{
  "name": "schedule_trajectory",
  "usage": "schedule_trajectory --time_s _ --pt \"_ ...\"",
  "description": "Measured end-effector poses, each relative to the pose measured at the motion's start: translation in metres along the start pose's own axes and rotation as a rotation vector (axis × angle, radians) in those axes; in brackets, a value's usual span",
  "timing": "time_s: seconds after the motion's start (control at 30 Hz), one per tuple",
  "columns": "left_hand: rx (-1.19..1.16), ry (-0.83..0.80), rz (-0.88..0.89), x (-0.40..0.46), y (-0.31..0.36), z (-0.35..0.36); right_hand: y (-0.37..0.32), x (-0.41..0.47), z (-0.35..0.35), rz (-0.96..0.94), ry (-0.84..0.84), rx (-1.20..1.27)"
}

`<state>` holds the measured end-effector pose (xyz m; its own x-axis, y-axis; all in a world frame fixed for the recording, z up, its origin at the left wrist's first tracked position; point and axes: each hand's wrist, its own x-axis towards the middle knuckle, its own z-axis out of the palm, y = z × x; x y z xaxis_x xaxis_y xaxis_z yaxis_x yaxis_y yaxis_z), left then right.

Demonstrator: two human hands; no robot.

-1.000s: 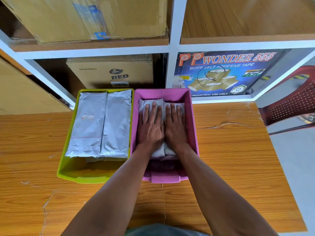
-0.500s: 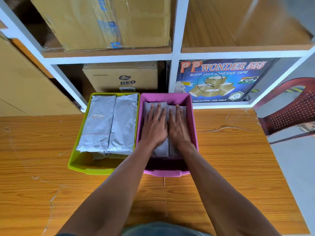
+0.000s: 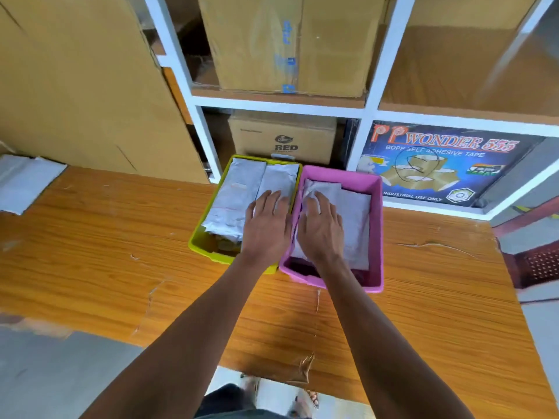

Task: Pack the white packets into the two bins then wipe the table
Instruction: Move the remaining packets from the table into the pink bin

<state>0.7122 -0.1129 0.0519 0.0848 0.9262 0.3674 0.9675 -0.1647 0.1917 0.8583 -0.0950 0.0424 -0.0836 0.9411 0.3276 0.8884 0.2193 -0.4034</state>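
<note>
Left hand (image 3: 266, 225) flat, fingers spread on the packets (image 3: 242, 195) in the green bin (image 3: 199, 240) | right hand (image 3: 320, 228) presses, fingers bent, on packets (image 3: 354, 213) in the pink bin (image 3: 378, 237) | bins touching on the table (image 3: 121, 237) | more packets (image 3: 24, 186) at far left edge | shelf (image 3: 369, 104) behind.

Storeroom: shelved cartons (image 3: 290, 46), tape box (image 3: 435, 164).

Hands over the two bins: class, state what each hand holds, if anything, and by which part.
Nothing is gripped. The left hand lies flat on the packets in the green bin; the right hand lies flat on those in the pink bin.
</note>
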Motion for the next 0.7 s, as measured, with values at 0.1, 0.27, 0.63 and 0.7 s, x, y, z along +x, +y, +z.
schedule_trajectory --time_s 0.1,0.27,0.63,0.7 --pt "0.068 0.006 -0.067 -0.033 -0.043 -0.017 -0.042 -0.014 0.01 -0.063 -0.038 0.032" --pt "0.135 -0.002 -0.205 -0.089 -0.117 -0.041 -0.113 -0.044 0.034 -0.188 0.013 0.076" --pt "0.081 -0.006 -0.452 -0.224 -0.274 -0.093 -0.27 -0.126 0.126 -0.432 -0.123 0.022" --pt "0.072 -0.035 -0.522 -0.251 -0.303 -0.101 -0.301 -0.134 0.143 -0.459 -0.164 0.02"
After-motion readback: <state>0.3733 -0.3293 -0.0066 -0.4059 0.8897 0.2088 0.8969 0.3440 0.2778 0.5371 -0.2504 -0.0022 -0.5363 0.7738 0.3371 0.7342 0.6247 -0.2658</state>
